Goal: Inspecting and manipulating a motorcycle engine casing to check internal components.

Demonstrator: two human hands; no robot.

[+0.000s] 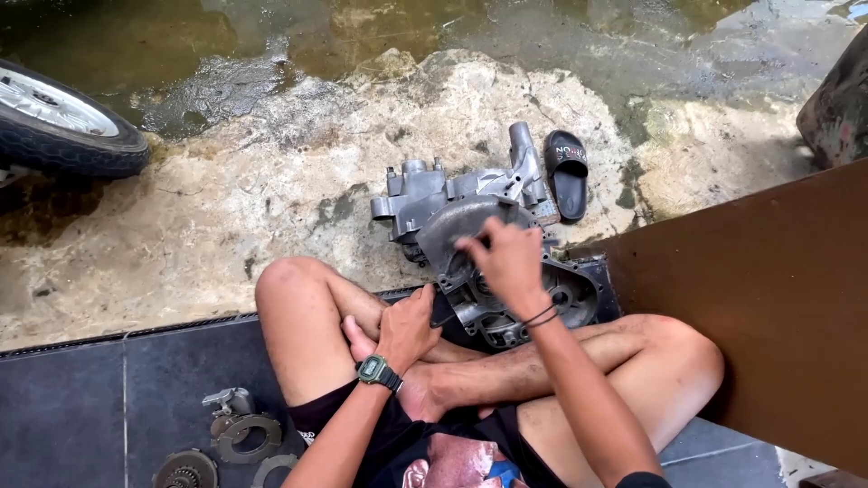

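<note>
Crossed bare legs fill the bottom of the head view, where a person sits on dark tiles at the edge of a wet, patchy concrete floor. Their left hand [409, 327], with a digital watch on the wrist, rests near the knee with its fingers curled around the near edge of an engine crankcase [493, 271], a grey cast-metal housing that lies flat just beyond the shins. Their right hand [506, 260], with dark bands on the wrist, reaches over the open face of the casing; its fingers are bent and drawn together on the upper rim, though whether they pinch a small tool or only the metal cannot be told.

Touching the far side of the casing lies a second, paler engine casting [452, 194] with stubby bosses and a tube. Just beside that is a black slide sandal [568, 173]. A motorcycle wheel [63, 122] shows at the far left, well apart. Round clutch parts [240, 429] lie on the tiles at lower left. A brown board [778, 298] stands to the right.

By its look, the crankcase would be heavy, rigid and probably oily. Thick outer walls and mounting lugs seem the safest grips, rather than thin gasket edges or bearing bores.
</note>
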